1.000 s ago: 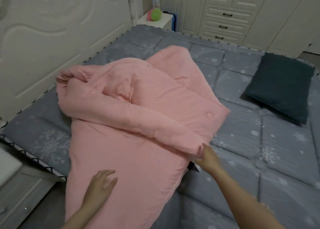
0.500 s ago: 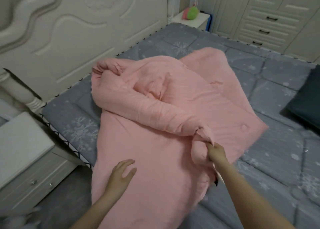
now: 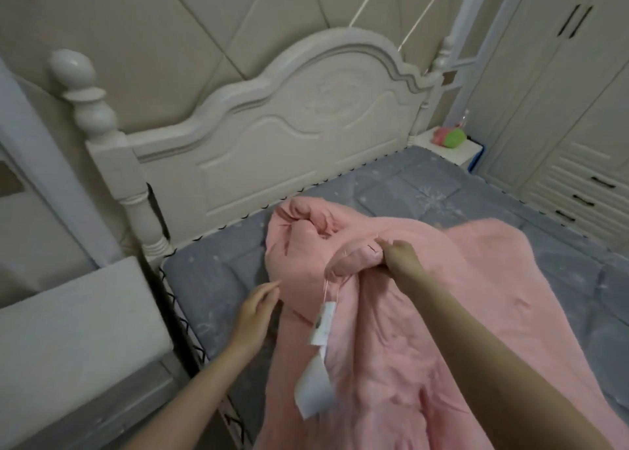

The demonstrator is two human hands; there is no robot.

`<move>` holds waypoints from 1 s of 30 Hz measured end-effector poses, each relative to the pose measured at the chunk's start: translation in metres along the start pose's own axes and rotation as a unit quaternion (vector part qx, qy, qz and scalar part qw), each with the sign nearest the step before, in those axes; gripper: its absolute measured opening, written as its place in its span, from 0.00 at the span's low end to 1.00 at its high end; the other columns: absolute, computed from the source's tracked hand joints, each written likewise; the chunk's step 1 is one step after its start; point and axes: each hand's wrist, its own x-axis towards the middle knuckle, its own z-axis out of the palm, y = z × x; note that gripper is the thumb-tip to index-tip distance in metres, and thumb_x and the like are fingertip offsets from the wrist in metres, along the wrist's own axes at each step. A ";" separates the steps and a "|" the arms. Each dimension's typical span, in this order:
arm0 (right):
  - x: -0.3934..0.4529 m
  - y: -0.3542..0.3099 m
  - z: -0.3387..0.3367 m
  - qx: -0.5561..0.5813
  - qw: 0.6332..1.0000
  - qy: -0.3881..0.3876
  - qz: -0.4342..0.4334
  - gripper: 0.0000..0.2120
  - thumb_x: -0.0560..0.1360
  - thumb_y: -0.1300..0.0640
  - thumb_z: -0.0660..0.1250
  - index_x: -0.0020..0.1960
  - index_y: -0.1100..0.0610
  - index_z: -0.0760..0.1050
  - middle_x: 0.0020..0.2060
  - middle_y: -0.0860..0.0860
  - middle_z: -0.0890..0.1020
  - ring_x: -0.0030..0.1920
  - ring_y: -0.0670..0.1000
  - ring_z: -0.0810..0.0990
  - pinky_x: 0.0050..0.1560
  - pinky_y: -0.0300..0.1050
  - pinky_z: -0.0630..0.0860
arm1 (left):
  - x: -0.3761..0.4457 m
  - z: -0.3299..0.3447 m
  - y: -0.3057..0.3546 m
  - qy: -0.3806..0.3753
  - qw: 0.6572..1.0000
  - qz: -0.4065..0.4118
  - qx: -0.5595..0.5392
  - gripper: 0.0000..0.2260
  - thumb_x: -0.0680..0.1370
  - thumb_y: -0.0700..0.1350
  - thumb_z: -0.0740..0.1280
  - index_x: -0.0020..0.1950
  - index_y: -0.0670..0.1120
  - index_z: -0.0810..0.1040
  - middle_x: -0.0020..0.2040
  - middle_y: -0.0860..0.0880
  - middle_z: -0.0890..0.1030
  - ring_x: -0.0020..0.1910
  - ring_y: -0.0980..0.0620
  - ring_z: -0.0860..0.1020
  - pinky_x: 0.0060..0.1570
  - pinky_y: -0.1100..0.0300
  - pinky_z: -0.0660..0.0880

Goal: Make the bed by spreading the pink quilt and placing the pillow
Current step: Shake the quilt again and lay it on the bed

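1. Pink quilt (image 3: 425, 330): thick, soft, bunched and folded, not spread. Lies on the bed, mostly under and right of the right hand (image 3: 400, 260).
2. One corner is lifted, clamped in the right hand's closed fingers.
3. White tags (image 3: 315, 391) hang on a thread from that corner, below the right hand.
4. Rolled fold sits just beyond both hands, toward the headboard.
5. Left hand (image 3: 255, 313), fingers spread, is at the quilt's left edge; contact unclear.
6. Pillow: out of view.

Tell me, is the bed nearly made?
Not yet. The pink quilt is on the mattress but bunched up. The right hand grips one corner, and the left hand is open beside the quilt. Spreading it flat remains, and no pillow is in view.
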 end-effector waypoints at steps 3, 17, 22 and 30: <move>0.026 -0.085 0.092 -0.029 0.995 -0.003 -0.094 0.11 0.76 0.60 0.62 0.48 0.67 0.78 0.43 0.61 0.79 0.45 0.54 0.76 0.46 0.50 0.74 | 0.052 -0.089 0.018 0.072 0.996 0.011 -0.050 0.10 0.81 0.44 0.59 0.59 0.45 0.76 0.59 0.49 0.76 0.61 0.54 0.72 0.60 0.67 0.64; 0.061 -0.083 0.258 -0.197 0.960 -0.170 -0.101 0.18 0.80 0.56 0.58 0.63 0.67 0.72 0.61 0.54 0.75 0.64 0.56 0.71 0.62 0.43 0.65 | 0.076 -0.216 -0.045 0.162 0.983 -0.079 0.030 0.13 0.81 0.46 0.57 0.62 0.49 0.76 0.60 0.53 0.75 0.61 0.53 0.72 0.62 0.59 0.65; 0.073 -0.001 0.159 -0.204 0.975 -0.086 0.003 0.19 0.78 0.56 0.62 0.63 0.68 0.72 0.55 0.56 0.76 0.54 0.54 0.73 0.55 0.45 0.68 | 0.064 -0.161 -0.063 0.070 0.985 -0.127 0.089 0.14 0.81 0.40 0.58 0.66 0.40 0.73 0.66 0.46 0.72 0.66 0.49 0.69 0.66 0.63 0.59; 0.041 0.083 0.017 -0.268 0.962 -0.045 0.039 0.18 0.78 0.54 0.61 0.62 0.66 0.74 0.63 0.62 0.75 0.63 0.59 0.73 0.62 0.47 0.67 | 0.036 -0.061 -0.062 -0.038 0.983 -0.096 0.154 0.10 0.78 0.41 0.63 0.57 0.42 0.80 0.56 0.48 0.78 0.55 0.54 0.73 0.58 0.66 0.64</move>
